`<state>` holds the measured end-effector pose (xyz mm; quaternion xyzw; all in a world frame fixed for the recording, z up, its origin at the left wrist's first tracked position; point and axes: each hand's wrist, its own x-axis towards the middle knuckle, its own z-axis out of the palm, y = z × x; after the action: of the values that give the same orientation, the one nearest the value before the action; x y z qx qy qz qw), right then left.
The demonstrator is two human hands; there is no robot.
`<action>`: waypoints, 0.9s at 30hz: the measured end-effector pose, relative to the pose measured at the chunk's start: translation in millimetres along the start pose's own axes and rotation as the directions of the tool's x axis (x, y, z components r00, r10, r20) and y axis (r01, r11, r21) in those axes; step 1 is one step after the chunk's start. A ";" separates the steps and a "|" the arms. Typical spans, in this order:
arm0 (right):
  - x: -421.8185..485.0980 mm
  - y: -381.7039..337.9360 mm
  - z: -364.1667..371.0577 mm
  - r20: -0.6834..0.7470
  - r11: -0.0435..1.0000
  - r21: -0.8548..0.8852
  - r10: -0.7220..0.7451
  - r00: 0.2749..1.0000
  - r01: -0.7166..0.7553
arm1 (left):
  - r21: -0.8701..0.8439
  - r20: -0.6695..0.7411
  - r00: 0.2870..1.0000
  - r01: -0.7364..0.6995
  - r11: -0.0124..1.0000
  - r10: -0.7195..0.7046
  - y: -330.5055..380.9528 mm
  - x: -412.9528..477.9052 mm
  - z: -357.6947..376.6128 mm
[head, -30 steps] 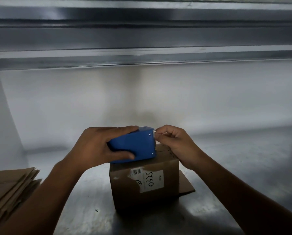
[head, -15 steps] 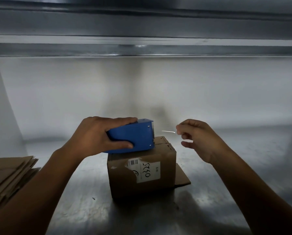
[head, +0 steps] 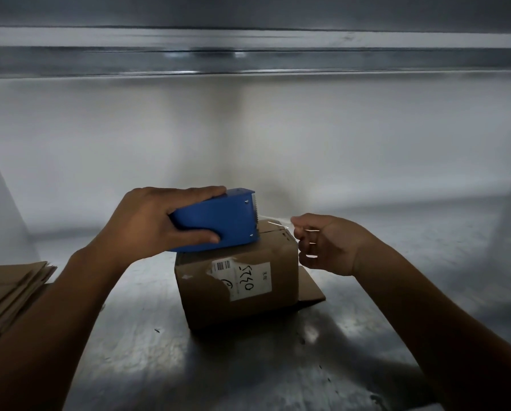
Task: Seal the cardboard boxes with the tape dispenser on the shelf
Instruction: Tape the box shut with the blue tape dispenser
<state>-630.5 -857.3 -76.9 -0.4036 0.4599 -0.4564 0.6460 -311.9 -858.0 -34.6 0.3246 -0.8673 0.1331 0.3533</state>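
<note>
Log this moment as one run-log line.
left hand grips tape dispenser over cardboard box top | right hand pinches tape stretched from dispenser | flat cardboard stack at left

Flattened cardboard stack (head: 14, 289), far left.

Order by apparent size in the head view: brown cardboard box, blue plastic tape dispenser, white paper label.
1. brown cardboard box
2. blue plastic tape dispenser
3. white paper label

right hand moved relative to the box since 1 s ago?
Yes. The right hand left the mouth of the tape dispenser, moving right and down. It now sits beside the top right edge of the cardboard box, pinching the tape.
</note>
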 end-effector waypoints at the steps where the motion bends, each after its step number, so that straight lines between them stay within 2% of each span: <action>1: 1.5 1.0 -0.4 -0.007 1.000 -0.006 0.009 1.000 -0.009 | -0.001 -0.003 1.000 0.000 1.000 0.000 0.1 -0.6 0.0; 18: 9.5 10.6 1.6 -0.061 0.981 -0.192 -0.001 0.998 -0.011 | -0.028 0.047 0.998 0.046 0.999 -0.045 -2.9 1.0 3.6; 23: 9.0 12.5 5.1 -0.041 0.948 -0.318 -0.046 0.998 0.030 | -0.031 0.041 0.998 0.042 0.999 -0.041 -3.1 -0.1 3.0; 27: 9.3 15.3 9.4 -0.051 0.942 -0.334 -0.009 0.999 -0.008 | -0.043 0.052 0.997 0.052 0.998 -0.050 -5.5 0.5 2.6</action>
<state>-616.6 -861.3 -91.1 -0.4955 0.5472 -0.3821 0.5559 -309.9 -863.7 -36.0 0.3419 -0.8702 0.0963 0.3413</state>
